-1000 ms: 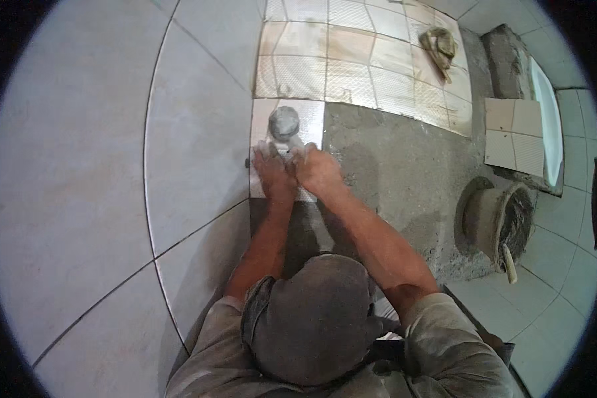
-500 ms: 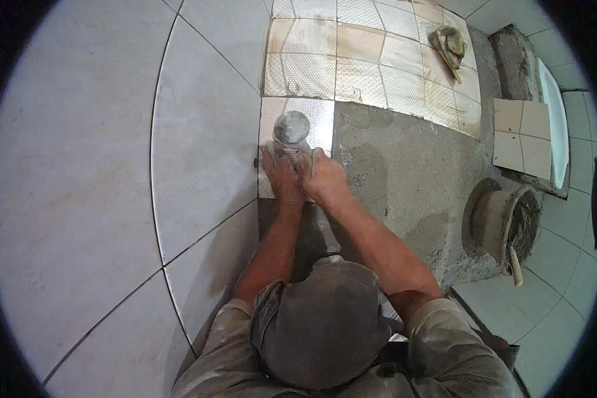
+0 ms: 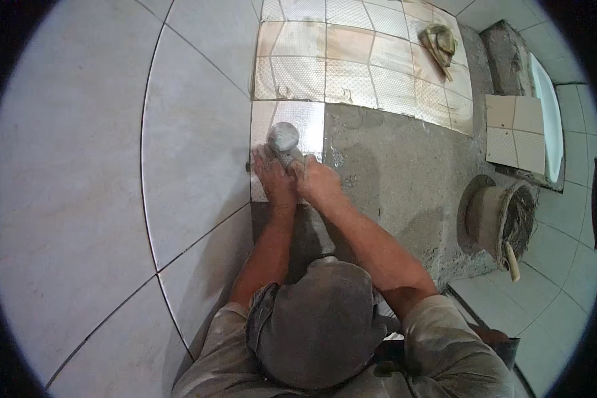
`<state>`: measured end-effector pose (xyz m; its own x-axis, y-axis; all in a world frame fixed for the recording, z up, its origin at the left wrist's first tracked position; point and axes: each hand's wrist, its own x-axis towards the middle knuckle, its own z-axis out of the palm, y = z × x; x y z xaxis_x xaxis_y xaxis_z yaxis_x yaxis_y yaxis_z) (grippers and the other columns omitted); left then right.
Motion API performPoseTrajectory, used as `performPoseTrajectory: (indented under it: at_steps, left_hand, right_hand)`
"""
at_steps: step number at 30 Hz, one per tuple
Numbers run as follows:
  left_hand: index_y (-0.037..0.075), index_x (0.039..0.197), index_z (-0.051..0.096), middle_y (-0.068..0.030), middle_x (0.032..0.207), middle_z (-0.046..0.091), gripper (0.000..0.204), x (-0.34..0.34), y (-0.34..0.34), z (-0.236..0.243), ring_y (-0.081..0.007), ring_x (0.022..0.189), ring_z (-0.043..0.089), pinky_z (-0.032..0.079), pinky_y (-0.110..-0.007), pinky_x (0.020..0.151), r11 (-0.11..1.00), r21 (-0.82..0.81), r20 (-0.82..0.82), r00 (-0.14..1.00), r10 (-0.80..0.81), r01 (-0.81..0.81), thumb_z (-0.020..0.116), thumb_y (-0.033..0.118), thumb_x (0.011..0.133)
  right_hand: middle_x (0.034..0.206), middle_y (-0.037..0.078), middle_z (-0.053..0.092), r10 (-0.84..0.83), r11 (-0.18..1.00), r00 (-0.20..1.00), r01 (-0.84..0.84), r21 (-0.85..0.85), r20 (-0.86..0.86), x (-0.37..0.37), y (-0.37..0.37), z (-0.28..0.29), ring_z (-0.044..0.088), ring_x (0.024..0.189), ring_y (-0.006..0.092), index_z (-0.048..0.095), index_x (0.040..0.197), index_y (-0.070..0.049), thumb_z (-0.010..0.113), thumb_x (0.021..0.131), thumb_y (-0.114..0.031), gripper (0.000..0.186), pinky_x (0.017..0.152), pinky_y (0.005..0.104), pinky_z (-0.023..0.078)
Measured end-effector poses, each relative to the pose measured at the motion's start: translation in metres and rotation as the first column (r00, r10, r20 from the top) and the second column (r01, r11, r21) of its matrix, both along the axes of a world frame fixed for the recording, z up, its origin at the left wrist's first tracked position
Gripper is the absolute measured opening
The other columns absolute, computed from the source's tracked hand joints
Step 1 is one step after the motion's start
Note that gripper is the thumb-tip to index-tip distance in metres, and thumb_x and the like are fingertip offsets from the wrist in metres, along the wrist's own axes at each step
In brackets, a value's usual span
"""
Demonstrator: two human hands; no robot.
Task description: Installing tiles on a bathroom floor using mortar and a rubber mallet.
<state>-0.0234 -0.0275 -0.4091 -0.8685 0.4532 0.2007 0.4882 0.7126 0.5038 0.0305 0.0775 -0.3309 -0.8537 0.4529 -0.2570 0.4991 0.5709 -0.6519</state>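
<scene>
My right hand [image 3: 318, 176] is closed around the short handle of a grey tool with a round, dusty head [image 3: 284, 135], which lies over a pale patterned tile [image 3: 306, 119] beside the left wall. My left hand [image 3: 275, 176] rests on the same tile just left of the handle, fingers apart, its thumb side close against my right hand; whether it touches the tool is unclear. The tile adjoins rows of patterned tiles [image 3: 351, 73] above it, with bare grey cement [image 3: 385, 166] to its right and below.
A mortar-caked bucket [image 3: 487, 215] with a pale handle sticking out stands at right. Behind it, loose tiles [image 3: 514, 129] lie across a white fixture [image 3: 544, 76]. A bundled muddy object [image 3: 438, 43] lies on the upper tiles. A tiled wall [image 3: 79, 186] fills the left side.
The round tool head and both hands have moved slightly toward me along the tile. The rest shifts only with small head movements.
</scene>
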Motion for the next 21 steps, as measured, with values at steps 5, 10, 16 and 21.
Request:
performPoseTrajectory:
  at_steps: [5, 10, 16, 21]
  left_hand:
    - [-0.01, 0.117, 0.047, -0.032, 0.139, 0.035, 0.046, 0.005, 0.008, 0.01, -0.0487, 0.135, 0.023, 0.019, -0.059, 0.109, 0.999, 0.006, -0.013, 0.999, 0.038, -0.038, 0.059, 0.022, 0.087]
    - [-0.011, 0.127, 0.042, -0.0325, 0.14, 0.033, 0.06, 0.002, -0.005, 0.0, -0.0486, 0.134, 0.023, 0.02, -0.058, 0.109, 0.999, 0.028, -0.103, 0.994, 0.031, -0.028, 0.055, 0.033, 0.089]
    - [-0.007, 0.132, 0.044, -0.0282, 0.141, 0.036, 0.058, -0.01, -0.008, 0.023, -0.0439, 0.131, 0.032, 0.027, -0.049, 0.109, 0.993, -0.118, 0.038, 0.999, 0.024, -0.02, 0.06, 0.022, 0.084]
    - [0.006, 0.13, 0.052, -0.0163, 0.138, 0.046, 0.055, -0.028, -0.028, 0.049, -0.0355, 0.126, 0.044, 0.039, -0.038, 0.104, 0.974, -0.206, 0.154, 0.986, -0.065, 0.096, 0.067, 0.017, 0.078]
  right_hand:
    - [0.093, 0.028, 0.064, 0.01, 0.995, 0.967, 0.016, -0.1, 0.254, 0.001, 0.007, 0.02, 0.063, 0.09, 0.044, 0.053, 0.106, 0.004, 0.047, 0.093, -0.039, 0.045, 0.079, 0.051, 0.049]
    - [0.09, 0.027, 0.064, 0.042, 0.999, 0.981, -0.036, -0.038, 0.188, 0.009, 0.006, 0.023, 0.064, 0.082, 0.0427, 0.056, 0.103, 0.003, 0.048, 0.093, -0.037, 0.042, 0.071, 0.0504, 0.051]
    - [0.077, 0.025, 0.062, -0.036, 0.995, 0.993, 0.047, 0.092, -0.113, 0.064, 0.013, 0.019, 0.061, 0.071, 0.0452, 0.059, 0.096, 0.003, 0.05, 0.093, -0.031, 0.035, 0.066, 0.0512, 0.05]
    - [0.078, 0.028, 0.061, -0.063, 0.994, 0.989, 0.05, -0.1, -0.136, 0.102, -0.016, 0.013, 0.06, 0.074, 0.0473, 0.058, 0.096, 0.004, 0.047, 0.095, -0.032, 0.037, 0.066, 0.0532, 0.048]
